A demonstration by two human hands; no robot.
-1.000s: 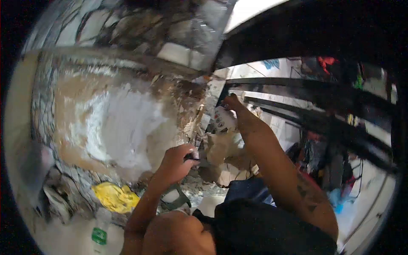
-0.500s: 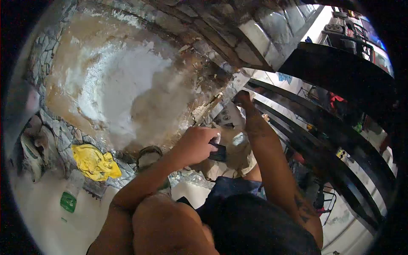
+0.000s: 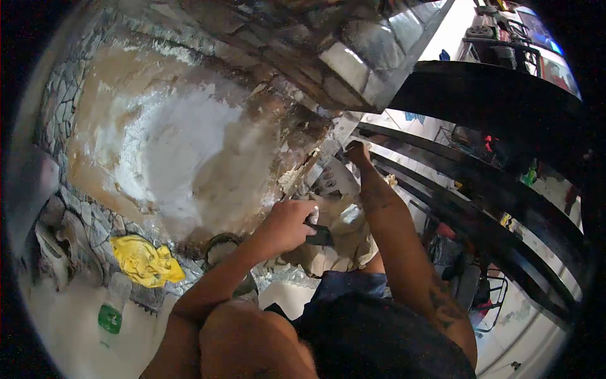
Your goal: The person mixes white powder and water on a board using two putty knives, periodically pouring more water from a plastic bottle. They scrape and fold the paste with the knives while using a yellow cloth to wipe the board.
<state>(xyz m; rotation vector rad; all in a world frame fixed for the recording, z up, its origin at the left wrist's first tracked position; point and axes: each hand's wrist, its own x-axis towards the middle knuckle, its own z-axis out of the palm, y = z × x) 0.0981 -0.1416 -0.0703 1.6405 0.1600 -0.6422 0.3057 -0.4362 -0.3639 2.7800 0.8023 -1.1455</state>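
My left hand [image 3: 285,228] is closed around a dark, flat-bladed tool [image 3: 320,235] like a putty knife. Its blade points right, above a crumpled brown paper bag [image 3: 344,243] with something pale inside. Farther up, my right hand [image 3: 358,153] is closed beside the bag's printed upper part [image 3: 334,180], close to the black rails. What its fingers grip is too small to make out. Left of both hands lies a broad patch of white and grey powdery material [image 3: 183,145] on a brown, rough surface.
Black curved rails [image 3: 467,158] run along the right. Overhead juts a stone-faced block [image 3: 353,63]. A yellow cloth [image 3: 146,260] lies on the stone edging at lower left, near a clear bottle with green contents [image 3: 110,318] and a pair of shoes [image 3: 66,243].
The whole view has shifted slightly. My left hand has moved a little down and left with the tool; my right hand stays by the bag's upper part.
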